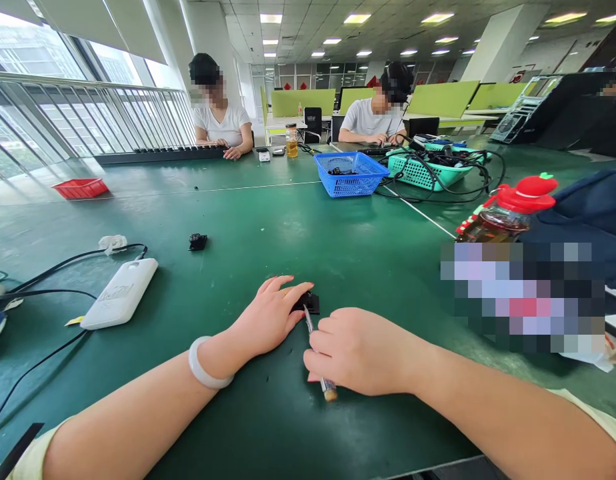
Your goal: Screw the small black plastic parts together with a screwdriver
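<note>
My left hand (269, 312), with a white bangle at the wrist, pinches a small black part (313, 304) against the green tabletop. Its thumb and forefinger are at the part's near and far sides, and they hide much of it. In my right hand (355, 350) is a slim pointed tool (328, 387) with a silvery shaft and a brownish butt end. The tool slants away from me, and its thin tip meets or nearly meets the black part; actual contact is too small to tell. Farther off to the left lies another small black piece (197, 241).
A white power bank (122, 293) with black cables lies at left. Beyond are a red tray (81, 189), a blue basket (349, 189) and a green basket (428, 175) heaped with cables. A red-lidded bottle (513, 207) stands right. Two people sit across the table.
</note>
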`<state>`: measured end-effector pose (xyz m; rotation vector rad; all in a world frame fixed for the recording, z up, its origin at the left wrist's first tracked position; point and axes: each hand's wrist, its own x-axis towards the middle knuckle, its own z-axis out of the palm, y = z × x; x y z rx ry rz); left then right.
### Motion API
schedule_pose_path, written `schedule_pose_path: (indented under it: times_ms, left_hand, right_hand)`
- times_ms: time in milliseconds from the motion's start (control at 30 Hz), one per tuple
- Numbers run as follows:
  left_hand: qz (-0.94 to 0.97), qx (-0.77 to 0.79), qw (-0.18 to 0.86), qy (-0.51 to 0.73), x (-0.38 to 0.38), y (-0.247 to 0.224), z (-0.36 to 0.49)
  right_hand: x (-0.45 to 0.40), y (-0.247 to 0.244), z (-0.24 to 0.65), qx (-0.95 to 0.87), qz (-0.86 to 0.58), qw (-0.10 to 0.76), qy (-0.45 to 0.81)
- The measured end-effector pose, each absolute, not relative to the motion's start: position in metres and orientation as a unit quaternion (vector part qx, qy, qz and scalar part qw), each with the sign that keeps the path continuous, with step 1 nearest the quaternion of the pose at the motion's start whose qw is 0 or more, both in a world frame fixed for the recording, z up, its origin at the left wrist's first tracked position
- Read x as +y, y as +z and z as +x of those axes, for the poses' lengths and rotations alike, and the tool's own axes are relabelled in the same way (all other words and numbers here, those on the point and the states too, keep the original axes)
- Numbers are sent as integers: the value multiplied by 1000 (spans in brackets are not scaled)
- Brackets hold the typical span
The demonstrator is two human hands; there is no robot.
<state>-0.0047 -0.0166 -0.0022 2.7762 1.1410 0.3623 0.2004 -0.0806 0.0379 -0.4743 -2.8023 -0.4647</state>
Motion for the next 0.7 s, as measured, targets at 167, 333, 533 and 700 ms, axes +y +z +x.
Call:
schedule_pose_path:
  times_ms: [167,333,533,700]
  left_hand:
    - [915,379,69,115,-16,-1,-4]
    - [916,376,77,117,-15,-2,-5]
    - [915,376,89,118,-15,0,-5]
    - [912,377,99,125,-15,1,-5]
  right_hand:
    - [-80,45,205,-948,-186,187,-176]
    - [-74,48,212,-934,-227,238,-140]
    - [-64,50,222,-912,-255,320,-40]
    - [-60,50,226,-898,-248,363,0]
